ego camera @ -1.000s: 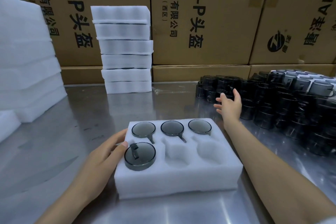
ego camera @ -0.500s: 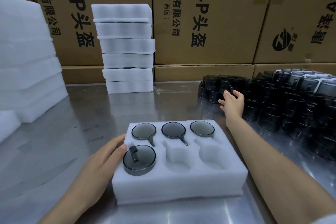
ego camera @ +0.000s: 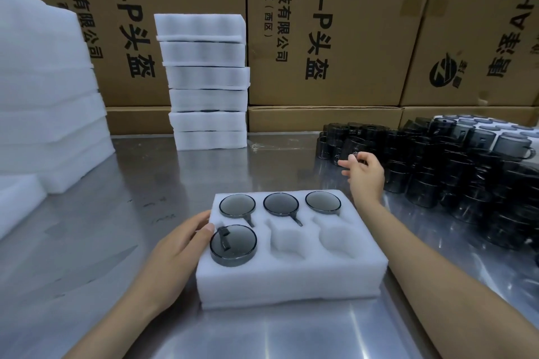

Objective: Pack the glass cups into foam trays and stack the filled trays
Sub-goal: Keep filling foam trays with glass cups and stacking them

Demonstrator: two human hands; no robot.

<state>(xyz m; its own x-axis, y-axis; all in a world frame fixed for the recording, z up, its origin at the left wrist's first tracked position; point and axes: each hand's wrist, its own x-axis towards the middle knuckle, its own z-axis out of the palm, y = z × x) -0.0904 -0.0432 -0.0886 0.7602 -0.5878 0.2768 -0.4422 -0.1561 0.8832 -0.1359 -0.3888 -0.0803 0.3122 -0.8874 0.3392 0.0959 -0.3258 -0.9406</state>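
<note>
My left hand [ego camera: 178,245] lies flat against the left side of the foam tray [ego camera: 288,280], fingers straight and together, thumb tip touching the rim of the near-left cup [ego camera: 233,245]. That cup stands proud of its pocket, handle up. The tray sits on the steel desk [ego camera: 102,242] right in front of me. Its back row holds three more cups [ego camera: 281,203], sunk flush in their pockets; the near-middle and near-right pockets hold nothing.

My right hand [ego camera: 364,173] is stretched out past the tray's far-right corner, at the near-left edge of the pile of dark cups [ego camera: 455,172]. Its fingers are curled, pinching the rim of one cup [ego camera: 351,148] at the front of the pile. The pile spreads across the right side of the desk, well apart from the tray.

A stack of filled trays [ego camera: 207,81] stands at the back of the desk against the cardboard boxes [ego camera: 320,26]. More foam [ego camera: 46,102] is piled at the left.
</note>
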